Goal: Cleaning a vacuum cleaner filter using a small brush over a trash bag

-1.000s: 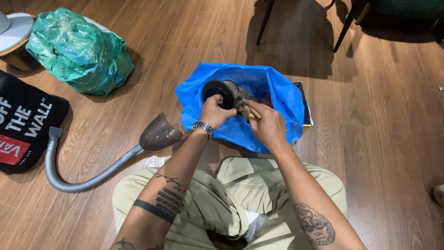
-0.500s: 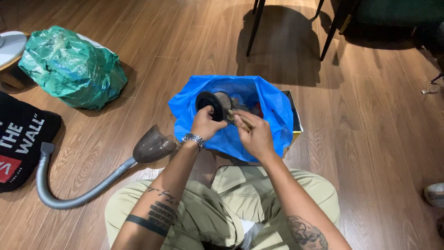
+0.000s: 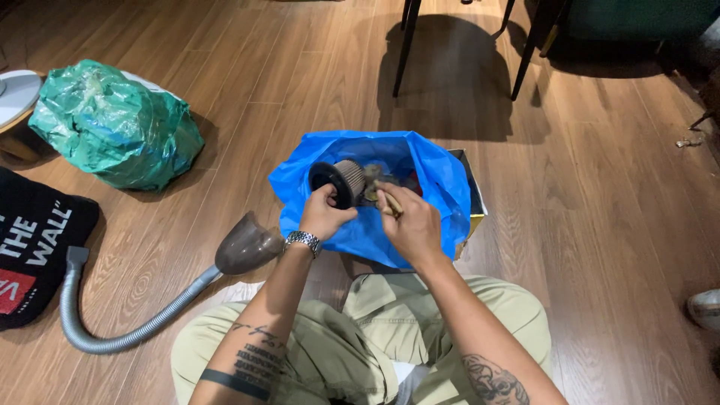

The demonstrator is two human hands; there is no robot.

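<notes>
My left hand (image 3: 324, 214) grips a round black and tan pleated filter (image 3: 337, 181) and holds it over an open blue plastic bag (image 3: 435, 180). A silver watch sits on that wrist. My right hand (image 3: 409, 223) is closed around a small brush (image 3: 384, 196) whose tip rests against the filter's end. Both hands are above the bag's mouth. I sit cross-legged on the wooden floor with the bag just in front of my knees.
A grey hose with a brown funnel-shaped nozzle (image 3: 244, 246) lies left of my knee. A stuffed green plastic bag (image 3: 112, 127) sits further left, next to a black printed cloth (image 3: 34, 247). Chair legs (image 3: 405, 45) stand behind the blue bag, which lines a box (image 3: 471, 196).
The filter has turned in my left hand, its pleated side now showing more. My right hand has shifted slightly along the filter's end with the brush. The view has drifted a little.
</notes>
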